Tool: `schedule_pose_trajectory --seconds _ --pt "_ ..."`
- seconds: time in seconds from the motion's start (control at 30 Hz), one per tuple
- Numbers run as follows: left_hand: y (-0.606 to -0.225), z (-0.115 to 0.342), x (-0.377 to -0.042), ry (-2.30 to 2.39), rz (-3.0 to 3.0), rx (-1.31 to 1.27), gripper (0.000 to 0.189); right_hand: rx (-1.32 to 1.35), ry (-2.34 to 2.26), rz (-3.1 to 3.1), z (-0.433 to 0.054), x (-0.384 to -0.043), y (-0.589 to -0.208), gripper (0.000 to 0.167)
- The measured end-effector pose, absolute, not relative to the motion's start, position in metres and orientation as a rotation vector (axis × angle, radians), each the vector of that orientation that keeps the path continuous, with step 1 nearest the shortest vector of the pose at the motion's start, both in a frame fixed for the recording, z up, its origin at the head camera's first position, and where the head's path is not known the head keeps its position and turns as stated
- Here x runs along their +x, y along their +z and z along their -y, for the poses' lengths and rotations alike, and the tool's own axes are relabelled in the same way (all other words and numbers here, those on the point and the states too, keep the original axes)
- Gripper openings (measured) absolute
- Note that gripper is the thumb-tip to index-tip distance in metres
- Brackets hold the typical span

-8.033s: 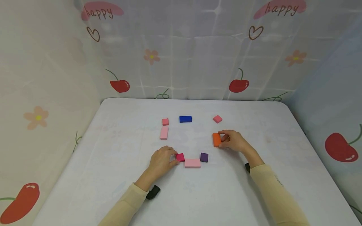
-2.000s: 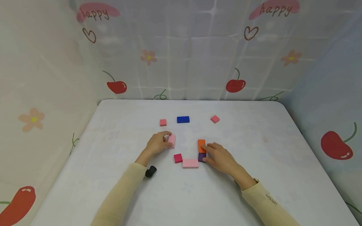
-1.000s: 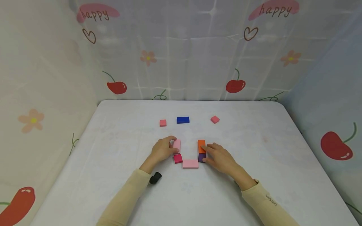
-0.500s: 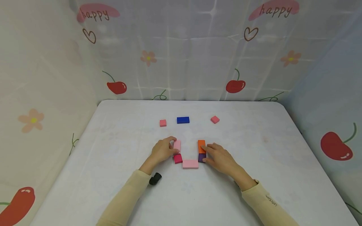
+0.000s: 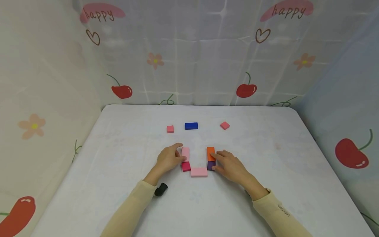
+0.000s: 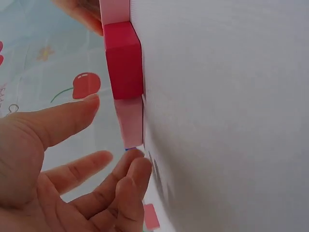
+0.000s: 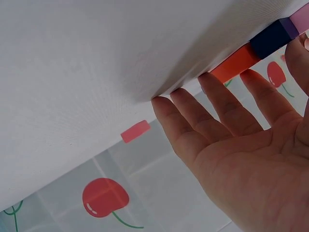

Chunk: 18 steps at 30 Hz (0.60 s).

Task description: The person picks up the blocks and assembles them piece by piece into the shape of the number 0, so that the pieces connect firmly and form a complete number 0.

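Note:
In the head view my left hand is beside an upright-running pink block; its thumb and fingers stand apart from the block in the left wrist view. The pink block's near end meets a crimson block. My right hand has its fingers extended, fingertips touching the orange block and thumb at the purple block. Orange and purple sit end to end. A second pink block lies crosswise in front, between crimson and purple, so the blocks form a U.
Toward the back of the white table lie a small coral block, a blue block and another coral block, turned at an angle. A printed curtain rises behind the table's far edge.
Over eight seconds, orange came left to purple, and a pink block came forward and right to crimson. Lately my left hand has loosened and shifted slightly left; my right hand stays still.

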<state>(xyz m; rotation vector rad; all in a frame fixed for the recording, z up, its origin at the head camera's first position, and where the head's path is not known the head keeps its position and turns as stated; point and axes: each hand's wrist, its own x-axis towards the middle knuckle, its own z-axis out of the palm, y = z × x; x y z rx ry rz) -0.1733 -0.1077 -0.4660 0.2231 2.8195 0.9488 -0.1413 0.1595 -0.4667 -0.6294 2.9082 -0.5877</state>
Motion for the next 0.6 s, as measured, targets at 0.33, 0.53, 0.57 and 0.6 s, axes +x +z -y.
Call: schedule_pose_trajectory --seconds 0.33,0.53,0.57,0.6 --pt "-0.467 0.123 -0.158 0.688 -2.958 0.69 0.062 -0.623 -0.587 -2.903 -0.159 -0.141 -0.465 0.055" --pt "-0.468 0.122 -0.152 0.585 -2.971 0.776 0.053 -0.625 -0.591 -2.908 -0.159 -0.14 -0.465 0.055" --pt "-0.468 0.122 -0.152 0.574 -2.97 0.764 0.053 -0.626 -0.593 -2.909 -0.159 -0.14 -0.465 0.055" --pt "-0.469 0.122 -0.152 0.563 -2.966 0.752 0.052 -0.629 -0.593 -2.911 -0.159 -0.14 -0.466 0.055"
